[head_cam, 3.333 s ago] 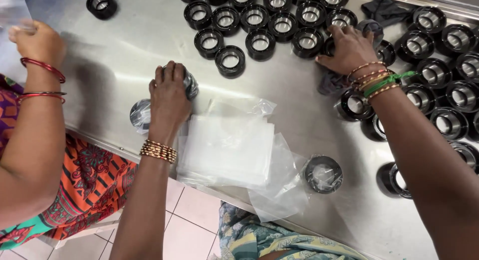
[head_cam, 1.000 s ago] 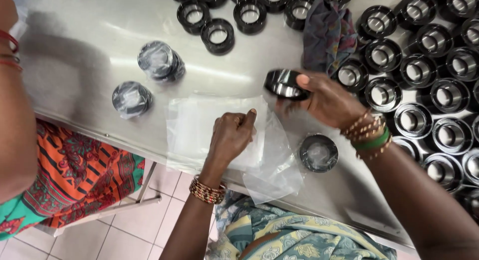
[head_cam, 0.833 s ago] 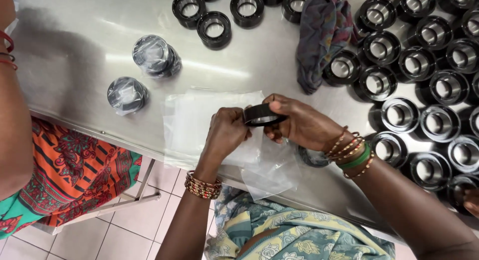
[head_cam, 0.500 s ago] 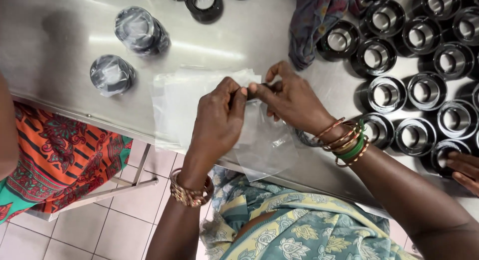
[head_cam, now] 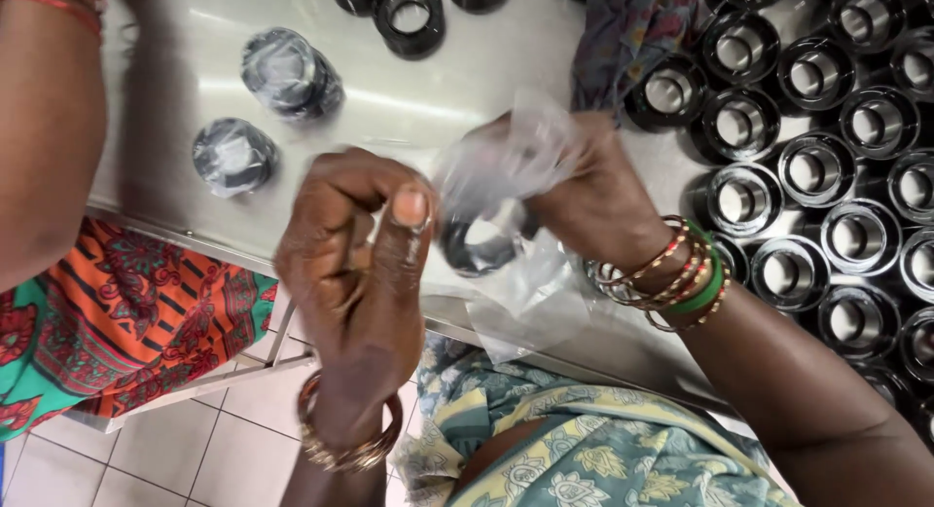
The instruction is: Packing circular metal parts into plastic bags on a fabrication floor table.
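Two hands at work, centre frame, over steel table point(head_cam: 506, 69). Left hand point(head_cam: 355, 249) closed, thumb up, pinching edge of clear bag point(head_cam: 516, 166) at mid-frame. Right hand point(head_cam: 584, 191) closed too, gripping black ring point(head_cam: 479, 244) through the plastic; ring part-way inside bag, just right of left thumb, held above table's near edge. Hands close together, nearly touching across the bag. More clear plastic point(head_cam: 530, 307) hanging loose below ring, centre-bottom. Gold bangle point(head_cam: 345, 449) on left wrist, lower centre; stack of bangles point(head_cam: 681, 278), red, gold & green, on right wrist, right of centre.

Upper left: two bagged rings point(head_cam: 292, 74) already wrapped, lying on table, near each other but apart. Top centre: few bare black rings point(head_cam: 411, 16) on table. Right side of frame: many bare rings point(head_cam: 827, 166) packed in rows, touching. Patterned cloth point(head_cam: 628, 25) at top, between top-centre rings & right-hand rows.

Far left: another person's arm point(head_cam: 49, 127), red bangles at wrist near upper-left corner; orange & green print dress point(head_cam: 107, 322) below it, lower left. Tiled floor point(head_cam: 195, 439) at bottom left. Yellow & blue floral dress point(head_cam: 584, 449) at bottom centre, under the wearer's arms.
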